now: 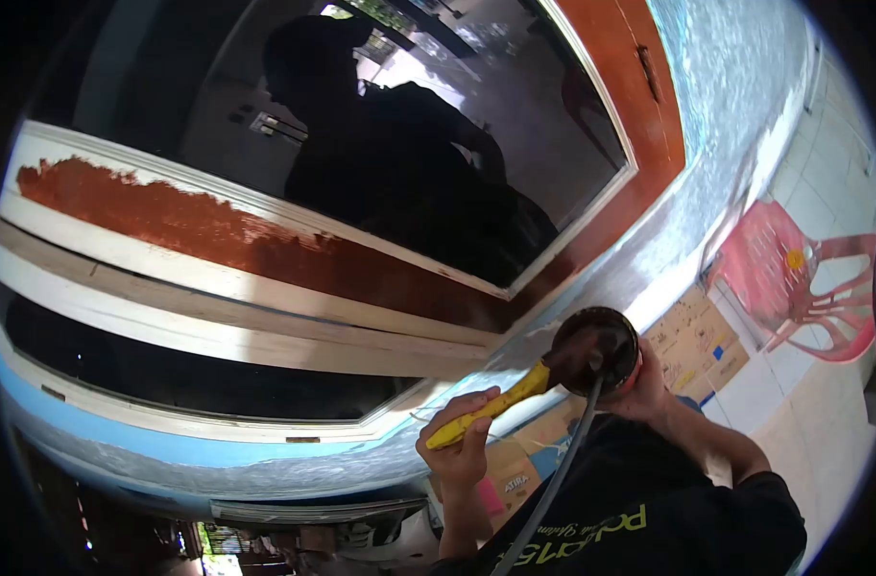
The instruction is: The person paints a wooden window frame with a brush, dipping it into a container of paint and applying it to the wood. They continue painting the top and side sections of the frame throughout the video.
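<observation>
My left hand [457,437] is closed round the yellow handle of a paintbrush [500,408]. The brush's dark head reaches into the mouth of a round paint can [598,315], whose inside is coated dark reddish brown. My right hand [646,386] grips the can from its outer side and holds it tilted toward me. In front of both hands is a window frame [390,274], partly coated in reddish-brown paint. Its left stretch of paint ends in a ragged edge against cream-white wood.
A dark glass pane [399,144] reflects a person's outline. To the right stands a red plastic chair [774,274] on a tiled floor. Flattened cardboard [697,341] lies below the blue-and-grey wall [735,67]. A grey cable [558,480] runs in front of my shirt.
</observation>
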Tool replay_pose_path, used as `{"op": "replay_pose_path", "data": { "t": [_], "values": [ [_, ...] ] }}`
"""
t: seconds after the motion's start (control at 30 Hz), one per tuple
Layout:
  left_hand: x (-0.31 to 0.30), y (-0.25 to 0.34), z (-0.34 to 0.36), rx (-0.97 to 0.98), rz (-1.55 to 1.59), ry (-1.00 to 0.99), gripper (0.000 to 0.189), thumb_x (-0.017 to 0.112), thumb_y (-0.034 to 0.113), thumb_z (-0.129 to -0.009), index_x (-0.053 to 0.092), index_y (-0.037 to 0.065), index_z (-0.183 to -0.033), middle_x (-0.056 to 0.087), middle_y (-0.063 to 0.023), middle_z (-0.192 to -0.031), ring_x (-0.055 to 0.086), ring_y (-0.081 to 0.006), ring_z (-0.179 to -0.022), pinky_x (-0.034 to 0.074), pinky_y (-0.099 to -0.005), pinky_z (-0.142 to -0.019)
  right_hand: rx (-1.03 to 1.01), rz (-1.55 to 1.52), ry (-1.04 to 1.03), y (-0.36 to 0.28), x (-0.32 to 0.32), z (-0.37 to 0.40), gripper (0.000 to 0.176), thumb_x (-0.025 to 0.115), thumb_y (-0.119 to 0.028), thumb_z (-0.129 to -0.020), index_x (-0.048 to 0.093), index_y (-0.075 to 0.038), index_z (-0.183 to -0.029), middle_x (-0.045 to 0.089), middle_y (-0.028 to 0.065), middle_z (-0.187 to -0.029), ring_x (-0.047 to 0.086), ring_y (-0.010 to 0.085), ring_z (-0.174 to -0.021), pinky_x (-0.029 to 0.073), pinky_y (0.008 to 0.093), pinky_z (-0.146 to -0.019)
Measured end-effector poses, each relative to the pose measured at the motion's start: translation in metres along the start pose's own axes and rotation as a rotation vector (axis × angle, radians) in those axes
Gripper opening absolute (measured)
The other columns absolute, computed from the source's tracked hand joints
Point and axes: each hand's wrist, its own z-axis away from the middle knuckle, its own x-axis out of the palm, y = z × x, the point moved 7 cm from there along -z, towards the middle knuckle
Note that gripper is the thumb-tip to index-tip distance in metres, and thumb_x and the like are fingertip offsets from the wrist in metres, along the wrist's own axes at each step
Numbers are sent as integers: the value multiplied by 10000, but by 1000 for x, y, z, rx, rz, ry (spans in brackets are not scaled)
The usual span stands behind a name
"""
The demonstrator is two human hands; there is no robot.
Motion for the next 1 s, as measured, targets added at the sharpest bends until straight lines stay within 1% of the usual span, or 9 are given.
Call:
{"op": "replay_pose_path", "data": {
  "t": [0.17,0.23,0.37,0.47,0.57,0.67,0.8,0.9,1.0],
  "values": [
    [-7,-24,16,-150,-47,61,254,702,122,-796,607,-76,-924,666,-217,-895,667,-310,-890,539,-398,-828,-15,31,6,-4,-7,-1,674,388,-649,-845,505,-137,-1268,514,122,-1290,481,328,-1140,354,540,-960],
    [-7,-26,18,-171,7,62,200,687,-9,-775,624,-99,-942,666,-241,-927,663,-316,-914,526,-385,-853,5,23,-27,-6,-9,1,686,405,-652,-841,491,-135,-1284,509,121,-1301,478,330,-1149,336,540,-981],
    [-9,-31,21,-205,24,95,207,692,-17,-771,620,-106,-944,660,-246,-925,663,-310,-911,542,-373,-838,-1,34,2,-9,-8,3,676,415,-644,-846,490,-134,-1283,520,125,-1288,476,331,-1159,337,538,-985],
    [-10,-29,20,-220,-66,7,215,701,-45,-761,623,-89,-956,660,-242,-936,664,-299,-921,539,-357,-843,14,58,14,-8,-10,3,672,402,-645,-851,494,-133,-1276,522,126,-1286,483,325,-1158,334,539,-994],
    [-12,-25,17,-243,-190,-68,228,713,-9,-774,614,-84,-965,663,-238,-928,665,-301,-924,538,-358,-839,13,59,64,-7,-13,2,673,399,-647,-850,499,-132,-1273,528,125,-1278,488,327,-1153,339,536,-994],
    [-13,-20,13,-185,-189,-48,221,704,18,-794,603,-80,-965,662,-239,-930,664,-302,-926,538,-360,-839,25,51,68,-4,-16,0,675,401,-649,-847,508,-130,-1265,529,127,-1275,483,331,-1160,335,542,-998],
    [-15,-27,13,-166,-138,17,221,632,123,-873,592,-59,-991,649,-249,-946,659,-294,-938,568,-335,-791,15,93,52,-4,-14,1,680,397,-654,-844,516,-129,-1259,529,130,-1273,475,333,-1171,325,548,-1006],
    [-5,-27,10,-183,-192,-53,215,640,129,-871,599,-52,-979,654,-241,-950,660,-289,-941,564,-339,-803,2,99,78,-6,-15,2,687,395,-659,-843,516,-128,-1261,528,129,-1274,484,334,-1165,332,550,-1004],
    [-3,-28,8,-195,-214,-110,191,664,81,-843,605,-47,-971,663,-223,-950,661,-280,-939,562,-329,-800,-10,106,88,-6,-18,-1,693,390,-660,-844,506,-128,-1272,522,128,-1283,484,339,-1174,338,556,-1002]
  ]
}}
